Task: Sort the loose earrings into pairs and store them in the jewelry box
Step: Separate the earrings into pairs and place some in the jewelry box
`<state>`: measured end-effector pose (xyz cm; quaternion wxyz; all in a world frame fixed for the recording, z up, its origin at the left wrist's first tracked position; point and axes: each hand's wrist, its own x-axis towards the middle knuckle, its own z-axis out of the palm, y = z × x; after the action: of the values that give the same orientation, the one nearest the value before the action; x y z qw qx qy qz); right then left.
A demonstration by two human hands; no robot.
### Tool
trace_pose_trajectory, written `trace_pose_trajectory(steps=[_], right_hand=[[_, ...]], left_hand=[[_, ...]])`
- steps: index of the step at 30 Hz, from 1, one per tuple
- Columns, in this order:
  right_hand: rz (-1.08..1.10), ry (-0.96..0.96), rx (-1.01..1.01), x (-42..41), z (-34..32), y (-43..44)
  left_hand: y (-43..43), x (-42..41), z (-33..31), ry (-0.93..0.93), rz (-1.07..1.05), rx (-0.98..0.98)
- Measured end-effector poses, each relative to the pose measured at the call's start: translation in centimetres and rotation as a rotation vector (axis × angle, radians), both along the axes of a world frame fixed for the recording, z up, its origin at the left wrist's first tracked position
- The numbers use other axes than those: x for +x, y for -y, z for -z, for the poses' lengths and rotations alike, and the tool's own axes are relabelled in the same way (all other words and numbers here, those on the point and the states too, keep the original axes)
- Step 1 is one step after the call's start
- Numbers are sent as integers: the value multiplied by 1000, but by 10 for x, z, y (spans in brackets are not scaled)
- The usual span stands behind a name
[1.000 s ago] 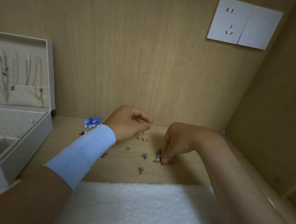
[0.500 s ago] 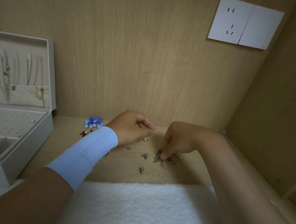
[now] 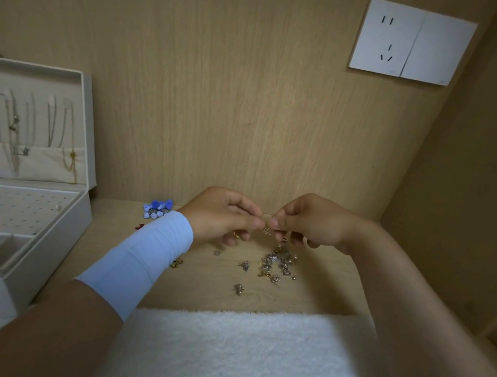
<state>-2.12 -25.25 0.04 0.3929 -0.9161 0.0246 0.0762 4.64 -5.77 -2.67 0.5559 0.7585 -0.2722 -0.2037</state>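
The wooden shelf [image 3: 203, 280] fills the scene, backed by a wood-grain wall. A white towel [image 3: 235, 354] lies across its near edge. At the left stands the open jewelry box [image 3: 53, 245], its lid upright with necklaces [image 3: 14, 132] hanging inside, a perforated panel and divided compartments in the base. A white wall socket [image 3: 411, 42] sits high on the far right.

Both forearms reach in from the near side, the left one wearing a light blue sleeve [image 3: 139, 262]. The left hand [image 3: 221, 216] and right hand [image 3: 309, 221] are raised over the far middle of the shelf, fingers curled. Their thumbs and forefingers meet and pinch a small earring [image 3: 266, 230] between them. A gold earring [image 3: 236, 234] shows under the left hand's curled fingers; whether they grip it is unclear.

The pile of loose earrings [image 3: 277, 263] lies on the shelf just below the right hand, a few strays nearer the towel. A cluster of blue earrings [image 3: 157, 208] sits far left, between the box and the left wrist.
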Motion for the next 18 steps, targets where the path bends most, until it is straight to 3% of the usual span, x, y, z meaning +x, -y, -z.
trace_pose_trajectory(steps=[12, 18], right_hand=[[64, 38, 3, 1, -2, -10], [-119, -255, -467, -7, -17, -12]], left_hand=[[-2, 5, 6, 64, -18, 99], [-7, 5, 1, 160, -12, 172]])
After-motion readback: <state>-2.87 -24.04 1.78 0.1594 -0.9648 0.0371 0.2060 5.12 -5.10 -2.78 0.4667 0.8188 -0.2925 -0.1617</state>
